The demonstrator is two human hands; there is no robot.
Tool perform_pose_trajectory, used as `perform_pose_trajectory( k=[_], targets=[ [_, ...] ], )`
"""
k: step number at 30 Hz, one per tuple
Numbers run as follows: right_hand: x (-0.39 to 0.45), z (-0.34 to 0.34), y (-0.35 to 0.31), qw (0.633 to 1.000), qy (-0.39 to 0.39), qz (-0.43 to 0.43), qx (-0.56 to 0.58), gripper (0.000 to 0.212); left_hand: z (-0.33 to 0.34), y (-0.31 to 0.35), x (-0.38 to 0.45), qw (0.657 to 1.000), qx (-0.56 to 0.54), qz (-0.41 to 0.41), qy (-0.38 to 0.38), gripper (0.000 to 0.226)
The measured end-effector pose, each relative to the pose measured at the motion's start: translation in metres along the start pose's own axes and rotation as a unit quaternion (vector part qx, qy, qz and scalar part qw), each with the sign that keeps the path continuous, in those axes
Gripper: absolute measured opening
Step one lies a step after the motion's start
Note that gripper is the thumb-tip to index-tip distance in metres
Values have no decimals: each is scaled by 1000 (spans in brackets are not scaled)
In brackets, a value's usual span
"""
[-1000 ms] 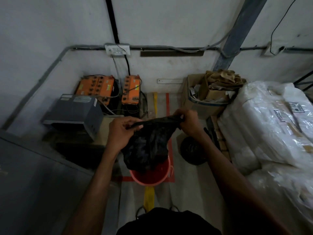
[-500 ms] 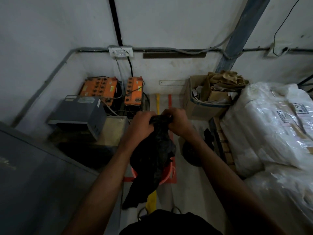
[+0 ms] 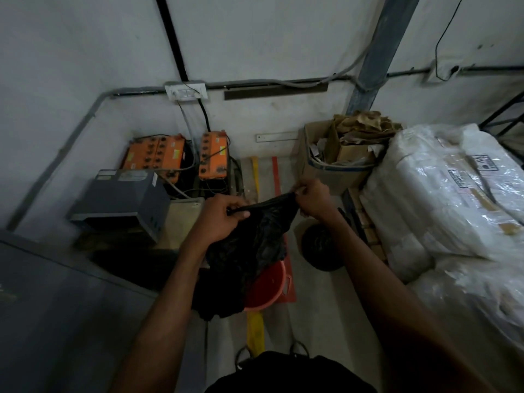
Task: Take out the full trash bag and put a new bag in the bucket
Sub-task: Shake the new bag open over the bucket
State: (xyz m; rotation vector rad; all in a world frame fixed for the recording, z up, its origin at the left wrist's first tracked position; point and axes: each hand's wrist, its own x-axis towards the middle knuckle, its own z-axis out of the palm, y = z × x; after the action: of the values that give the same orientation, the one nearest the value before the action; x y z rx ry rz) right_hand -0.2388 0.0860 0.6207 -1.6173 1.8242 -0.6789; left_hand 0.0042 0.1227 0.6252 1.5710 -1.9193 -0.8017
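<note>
Above bucket [image 3: 266,285], hands apart again, bag [image 3: 249,251] restretched

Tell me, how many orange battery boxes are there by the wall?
2. The wider orange battery sits behind the grey box; the narrower orange battery stands just to its right. More may be hidden behind the grey box.

Beyond the fingers, against the wall, two orange batteries [image 3: 154,151] [image 3: 213,155] sit side by side, cabled up to a white switch plate [image 3: 186,91]. Left of the fingers stands a grey inverter box [image 3: 122,202]. Right of them, a cardboard box [image 3: 334,163] of crumpled paper adjoins plastic-wrapped bundles [image 3: 445,194].
</note>
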Motion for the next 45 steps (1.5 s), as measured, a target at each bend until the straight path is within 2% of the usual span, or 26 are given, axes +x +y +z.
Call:
perform_pose_trajectory(
  k=[2,4,5,7,9,10,11,12,13,14,16,19,20,21,23,24,25,26,28,30,32,34,37,40,42,45],
  targets=[
    [-2,-2,3,981,-11,-36,-190,26,1,-3,-3,997,0,-19,73,8],
    [-3,0,6,963,21,-62,-261,34,4,-6,-7,989,1,-31,148,10],
    [-4,3,6,973,30,-60,-221,33,6,-6,-10,983,-2,-32,180,11],
    [-3,13,4,999,16,23,-38,22,9,-5,-13,972,-25,-43,228,10],
    [-9,25,4,982,-61,119,135,24,13,-3,-14,962,-82,-78,249,9],
    [-13,32,6,978,-100,113,146,35,15,-2,-14,955,-128,-101,249,9],
    [-18,38,8,984,-127,72,103,58,17,-1,-15,945,-180,-120,244,11],
    [-23,45,12,990,-138,5,-10,85,19,-5,-14,934,-231,-136,234,14],
    [-25,53,20,986,-129,-47,-97,99,18,-11,-13,924,-274,-143,226,20],
    [-27,58,24,982,-105,-80,-138,94,16,-17,-12,917,-298,-146,222,25],
    [-25,61,37,990,-57,-92,-93,60,8,-34,-14,920,-293,-142,217,35],
    [-12,54,58,999,-34,-6,0,25,-3,-68,-19,951,-166,-138,219,41],
    [-9,51,61,1000,-26,-2,10,24,-8,-75,-20,967,-85,-145,190,35],
    [-8,48,60,999,-23,-18,13,25,-10,-80,-23,980,17,-165,109,31],
    [-9,51,47,996,-33,-77,11,24,-2,-77,-24,957,212,-181,-73,78],
    [-12,53,35,993,-49,-109,12,23,8,-69,-23,949,264,-144,-99,99],
    [-13,58,24,988,-65,-141,15,23,21,-57,-21,950,287,-77,-91,108],
    [-14,64,15,981,-78,-174,22,24,35,-44,-17,957,280,-16,-75,105],
    [-11,73,4,968,-87,-235,0,24,54,-29,-3,976,206,35,-57,75],
    [-6,72,4,948,-98,-292,-78,25,55,-25,8,987,156,10,-27,45],
    [-2,65,12,926,-129,-312,-170,35,47,-29,13,989,143,-7,30,34],
    [-2,56,25,926,-120,-276,-226,45,39,-37,14,993,81,-19,84,30],
    [-4,52,46,954,-72,-153,-246,39,28,-39,15,990,-58,-38,121,25],
    [-9,52,58,990,-87,28,-109,24,26,-41,18,966,-212,-98,116,19],
    [-12,57,72,984,-112,136,5,17,24,-49,16,934,-297,-162,117,27],
    [-12,67,83,976,-93,177,85,22,22,-65,11,884,-390,-236,108,34]
  ],
)
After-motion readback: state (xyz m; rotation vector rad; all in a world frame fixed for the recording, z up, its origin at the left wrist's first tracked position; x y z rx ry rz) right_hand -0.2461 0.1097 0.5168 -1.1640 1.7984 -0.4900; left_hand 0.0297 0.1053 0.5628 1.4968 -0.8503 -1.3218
